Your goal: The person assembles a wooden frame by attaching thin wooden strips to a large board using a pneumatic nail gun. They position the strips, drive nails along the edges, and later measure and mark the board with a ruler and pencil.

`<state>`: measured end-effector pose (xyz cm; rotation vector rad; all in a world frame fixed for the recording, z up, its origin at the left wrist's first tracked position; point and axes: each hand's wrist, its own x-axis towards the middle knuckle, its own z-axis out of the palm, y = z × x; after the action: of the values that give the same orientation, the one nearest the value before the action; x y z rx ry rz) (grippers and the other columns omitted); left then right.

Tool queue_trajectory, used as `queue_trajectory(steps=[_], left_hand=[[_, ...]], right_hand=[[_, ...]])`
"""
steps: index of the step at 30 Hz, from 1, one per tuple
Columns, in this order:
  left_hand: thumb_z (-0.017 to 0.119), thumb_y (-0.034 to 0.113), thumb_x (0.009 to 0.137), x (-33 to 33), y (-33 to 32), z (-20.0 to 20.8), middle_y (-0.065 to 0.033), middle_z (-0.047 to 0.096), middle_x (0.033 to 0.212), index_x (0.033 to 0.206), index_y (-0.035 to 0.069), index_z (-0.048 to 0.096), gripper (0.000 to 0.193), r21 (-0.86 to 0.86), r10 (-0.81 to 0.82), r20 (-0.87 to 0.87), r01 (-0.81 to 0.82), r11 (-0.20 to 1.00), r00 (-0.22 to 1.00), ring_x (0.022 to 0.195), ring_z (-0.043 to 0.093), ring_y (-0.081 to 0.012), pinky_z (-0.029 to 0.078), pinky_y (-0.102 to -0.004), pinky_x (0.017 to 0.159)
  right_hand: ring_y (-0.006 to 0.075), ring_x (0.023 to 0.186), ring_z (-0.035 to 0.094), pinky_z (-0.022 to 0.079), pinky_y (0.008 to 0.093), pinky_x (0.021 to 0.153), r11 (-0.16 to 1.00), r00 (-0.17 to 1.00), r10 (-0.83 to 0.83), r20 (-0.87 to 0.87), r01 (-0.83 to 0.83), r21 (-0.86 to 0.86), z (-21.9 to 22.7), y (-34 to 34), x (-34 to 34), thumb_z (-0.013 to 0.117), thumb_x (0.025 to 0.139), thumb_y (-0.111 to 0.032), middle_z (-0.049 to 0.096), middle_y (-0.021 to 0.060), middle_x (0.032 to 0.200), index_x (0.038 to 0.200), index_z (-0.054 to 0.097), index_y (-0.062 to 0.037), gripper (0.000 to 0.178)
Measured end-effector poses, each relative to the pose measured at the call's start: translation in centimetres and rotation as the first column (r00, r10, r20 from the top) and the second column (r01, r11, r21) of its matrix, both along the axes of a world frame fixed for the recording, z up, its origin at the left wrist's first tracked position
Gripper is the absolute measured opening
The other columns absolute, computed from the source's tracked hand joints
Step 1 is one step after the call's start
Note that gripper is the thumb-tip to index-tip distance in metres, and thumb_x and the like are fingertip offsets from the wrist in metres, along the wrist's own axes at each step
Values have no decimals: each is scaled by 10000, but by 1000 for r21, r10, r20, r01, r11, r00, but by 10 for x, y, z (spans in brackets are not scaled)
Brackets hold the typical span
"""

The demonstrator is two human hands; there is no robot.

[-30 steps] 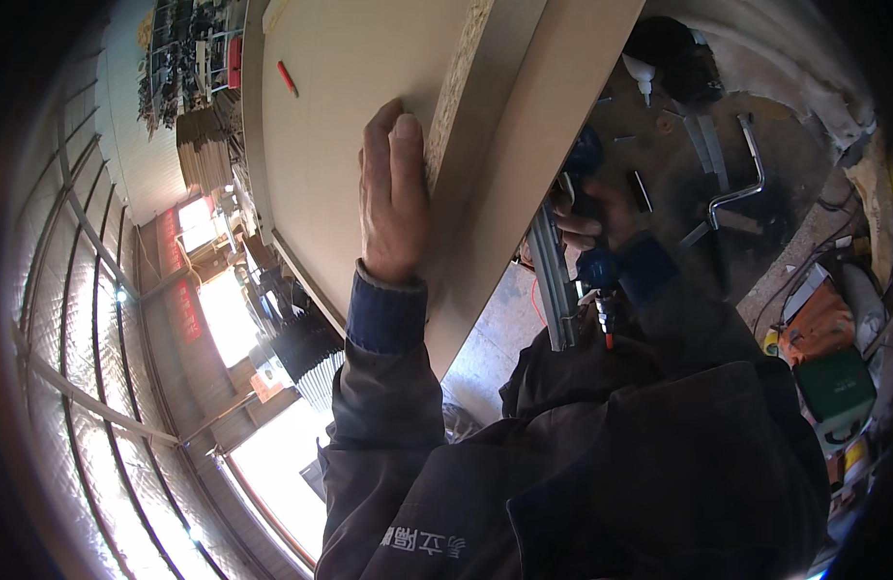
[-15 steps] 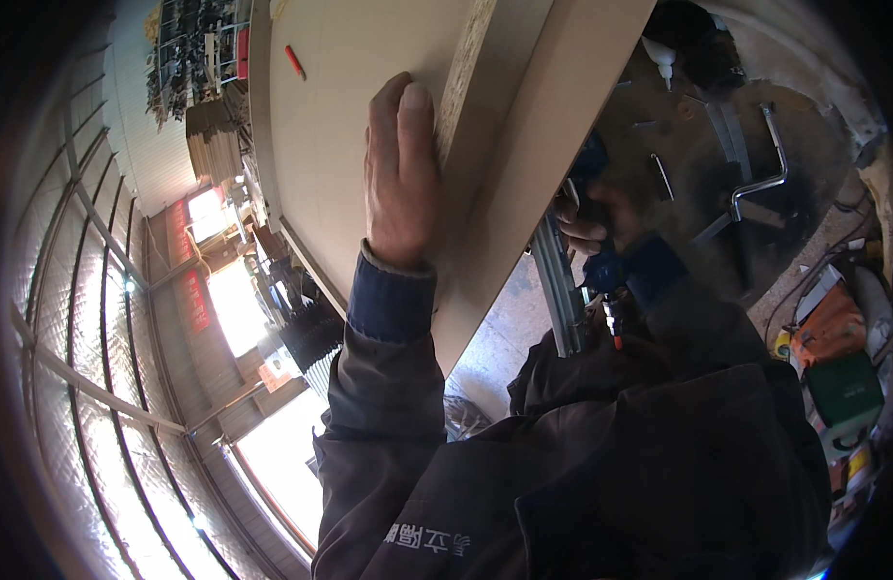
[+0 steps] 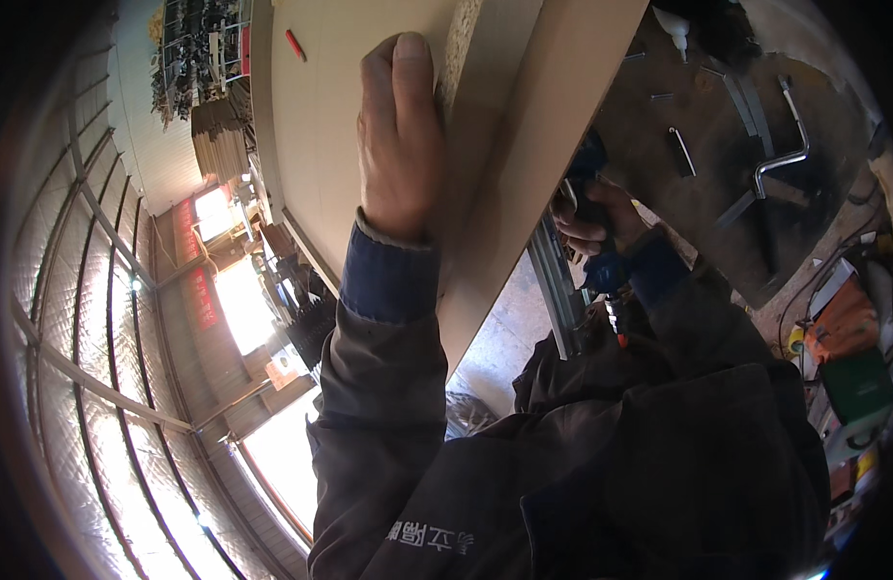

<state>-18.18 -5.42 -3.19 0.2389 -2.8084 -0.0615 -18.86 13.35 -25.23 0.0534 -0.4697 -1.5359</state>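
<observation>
My left hand (image 3: 400,140) lies on a wide pale board (image 3: 316,145), fingers stretched forward and close together, its thumb side against an upright strip (image 3: 495,68) with a raw chipboard end. My right hand (image 3: 609,215) is wrapped round the grip of a blue air nail gun (image 3: 606,275), lower and to the right beside the board. The gun's long metal magazine (image 3: 559,300) points back toward me, and a hose fitting with a red end hangs below the grip. The board's edge hides the gun's nose. A short red pencil (image 3: 294,45) rests on the board.
At right, a dark worktop (image 3: 727,232) bears a bent metal crank (image 3: 787,159), metal strips and a white nozzle bottle (image 3: 674,34). A green case (image 3: 857,387) and an orange item (image 3: 841,324) stand lower right. Stacked boards (image 3: 221,135) are at the far left.
My left hand has slid forward along the strip, away from me. The right hand keeps its grip on the nail gun, nearly unmoved. The view has shifted slightly.
</observation>
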Motion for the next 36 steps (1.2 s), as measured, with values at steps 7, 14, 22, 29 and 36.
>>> queue_trajectory(steps=[7,14,22,29,36], left_hand=[[423,82,1065,1,2,4,-203,634,1199,1300,-12,525,272,-57,59,52,-56,997,997,1119,634,-357,523,-393,949],[408,235,1089,-13,21,18,-191,613,1043,1187,-18,566,314,285,243,61,-250,925,968,973,603,-315,485,-382,858],[390,257,1103,-8,18,12,-147,549,896,1079,-14,580,333,358,232,17,-223,907,972,815,528,-267,438,-350,769],[396,295,1111,-16,26,14,-50,505,819,959,5,592,382,478,330,14,-296,827,944,787,474,-159,411,-315,728],[414,328,1108,-15,28,19,-36,497,800,914,16,583,404,485,385,61,-365,795,921,760,455,-146,405,-317,706]], right_hand=[[92,505,526,517,269,444,998,998,53,44,-55,25,-7,2,20,592,991,-351,662,118,873,1091,610,86,449],[94,501,524,483,272,444,993,990,111,83,-114,24,-8,6,35,605,985,-367,685,131,962,1084,615,61,439],[78,497,514,482,269,442,997,997,79,15,-79,-12,-18,5,54,624,965,-371,681,105,921,1104,635,78,470],[66,551,565,485,271,500,995,995,87,-41,-89,-47,-25,3,61,643,965,-355,687,91,1059,1288,545,-6,486],[88,497,526,477,288,433,996,996,84,6,-84,-14,-20,-1,67,628,966,-370,686,116,914,1100,630,69,459]])
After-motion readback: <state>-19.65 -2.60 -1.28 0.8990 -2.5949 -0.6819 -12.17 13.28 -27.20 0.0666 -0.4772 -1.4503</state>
